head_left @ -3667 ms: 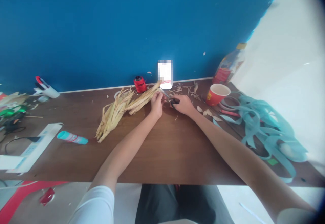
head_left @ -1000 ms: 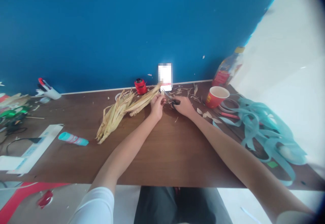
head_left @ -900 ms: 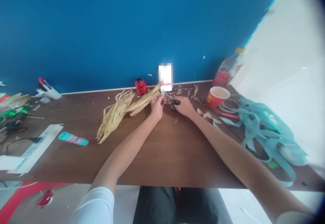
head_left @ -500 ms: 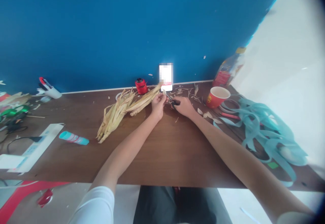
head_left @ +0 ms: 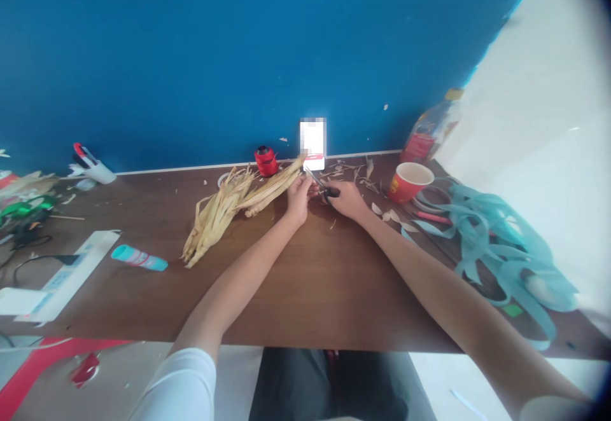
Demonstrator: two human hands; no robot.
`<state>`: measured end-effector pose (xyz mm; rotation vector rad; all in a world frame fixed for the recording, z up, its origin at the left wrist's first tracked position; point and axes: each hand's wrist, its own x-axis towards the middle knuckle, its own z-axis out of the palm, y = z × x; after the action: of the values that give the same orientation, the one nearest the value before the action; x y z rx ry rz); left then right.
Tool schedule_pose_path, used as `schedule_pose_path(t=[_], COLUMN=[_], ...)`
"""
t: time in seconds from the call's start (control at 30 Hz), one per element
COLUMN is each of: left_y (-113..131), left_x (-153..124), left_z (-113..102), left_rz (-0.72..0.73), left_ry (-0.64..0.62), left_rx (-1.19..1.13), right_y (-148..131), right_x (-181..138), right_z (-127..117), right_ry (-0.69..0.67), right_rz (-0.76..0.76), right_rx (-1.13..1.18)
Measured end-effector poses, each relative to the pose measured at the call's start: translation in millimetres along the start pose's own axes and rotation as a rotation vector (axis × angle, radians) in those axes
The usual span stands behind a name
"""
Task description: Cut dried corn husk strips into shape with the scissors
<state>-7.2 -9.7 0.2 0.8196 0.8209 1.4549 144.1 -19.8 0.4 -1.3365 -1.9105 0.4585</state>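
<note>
My right hand [head_left: 347, 200] is closed around the dark handles of a pair of scissors [head_left: 319, 180], whose blades point up and left, toward my other fingertips. My left hand [head_left: 298, 198] pinches a small pale piece, apparently dried corn husk, mostly hidden by the fingers and blades. Left of that hand lie bundles of dried corn husk [head_left: 217, 217], one with its tip reaching up to a bright phone-like screen [head_left: 313, 138] at the wall. Small cut husk pieces [head_left: 392, 216] lie to the right of my right hand.
Along the wall stand a red spool-like object [head_left: 266, 161] and a bottle [head_left: 432, 125]. A red paper cup [head_left: 410, 182] and tangled teal ribbon [head_left: 496, 236] are on the right. To the left are a blue glue stick [head_left: 139, 258], a power strip [head_left: 71, 275] and a pen holder [head_left: 98, 173].
The scissor blades now lie across the front of my left fingertips, and the pale piece there shows less than before. Both hands have otherwise barely moved.
</note>
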Motion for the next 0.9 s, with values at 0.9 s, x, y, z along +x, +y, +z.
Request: schedule_pose_path(t=[0.9], left_y=[2.1], left_x=[1.3], left_z=[-1.2], left_rz=[-0.021], left_ry=[0.029], left_rx=[-0.047], right_y=[-0.3], right_x=[0.0], right_z=[0.6], right_ry=[0.005], right_rz=[0.007], right_rx=[-0.037])
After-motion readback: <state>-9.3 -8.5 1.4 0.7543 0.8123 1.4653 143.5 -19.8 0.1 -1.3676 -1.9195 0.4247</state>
